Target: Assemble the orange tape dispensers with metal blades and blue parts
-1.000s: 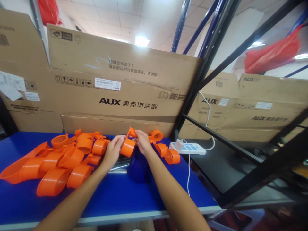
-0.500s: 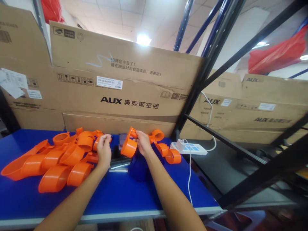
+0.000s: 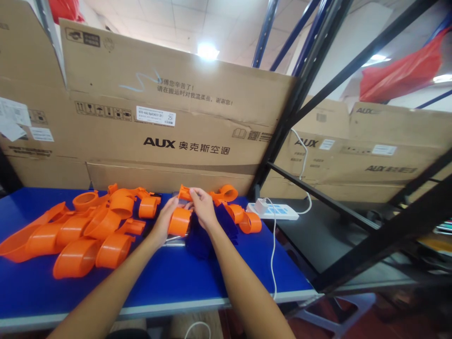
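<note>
Both of my hands meet over the middle of the blue table. An orange plastic part with a wide ring (image 3: 180, 222) and a narrow upper end is between them. My right hand (image 3: 203, 207) pinches its upper end. My left hand (image 3: 165, 222) closes on its left side, its fingertips partly hidden behind it. To the left lies a pile of similar orange ring parts (image 3: 102, 223). A few more orange parts (image 3: 251, 222) lie to the right. Beneath my right forearm is a dark blue, floppy item (image 3: 201, 242) whose kind I cannot make out.
A large cardboard box (image 3: 190, 127) stands along the back of the blue table (image 3: 158, 287). At the right is a white power strip (image 3: 277, 212), its cable hanging over the front edge. A black rack post (image 3: 282, 117) rises beside it.
My left hand has moved right from beside the pile and onto the orange part. My right hand has brought that part slightly left, and its ring has turned. The view has shifted a little.
</note>
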Motion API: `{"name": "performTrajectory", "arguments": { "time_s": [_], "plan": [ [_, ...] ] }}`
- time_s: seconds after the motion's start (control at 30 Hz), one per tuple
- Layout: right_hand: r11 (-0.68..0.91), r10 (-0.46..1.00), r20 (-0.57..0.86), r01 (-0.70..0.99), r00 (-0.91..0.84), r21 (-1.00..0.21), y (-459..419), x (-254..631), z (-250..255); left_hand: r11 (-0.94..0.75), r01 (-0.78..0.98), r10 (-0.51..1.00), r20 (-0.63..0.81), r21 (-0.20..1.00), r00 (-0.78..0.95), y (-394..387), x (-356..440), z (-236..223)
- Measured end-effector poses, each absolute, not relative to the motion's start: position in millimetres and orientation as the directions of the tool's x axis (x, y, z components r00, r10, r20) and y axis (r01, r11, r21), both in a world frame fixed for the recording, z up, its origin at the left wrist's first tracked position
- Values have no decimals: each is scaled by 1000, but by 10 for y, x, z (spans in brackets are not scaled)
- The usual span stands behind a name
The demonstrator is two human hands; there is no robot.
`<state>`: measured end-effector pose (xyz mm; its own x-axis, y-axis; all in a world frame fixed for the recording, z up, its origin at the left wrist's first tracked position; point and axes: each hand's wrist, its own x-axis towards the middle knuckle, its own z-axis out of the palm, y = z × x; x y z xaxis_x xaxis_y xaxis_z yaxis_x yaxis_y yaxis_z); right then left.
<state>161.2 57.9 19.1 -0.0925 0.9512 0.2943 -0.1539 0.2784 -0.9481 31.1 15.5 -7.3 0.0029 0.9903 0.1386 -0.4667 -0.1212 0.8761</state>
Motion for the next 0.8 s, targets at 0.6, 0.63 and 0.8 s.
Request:
{"name": "performTrajectory", "arguments": {
  "time_s": [0.6,0.63,0.8],
  "plan": [
    [685,716,365,497,-595,-532,269,2014,241,-164,-636,983,71,754,-170,189,17,-33],
    [704,696,335,510,-635,-495,248,1988,245,-169,-637,982,75,752,-172,190,20,-38],
    [777,619,165,569,-768,-270,168,1896,264,-176,-630,982,92,756,-164,177,56,-53]
  ]
}}
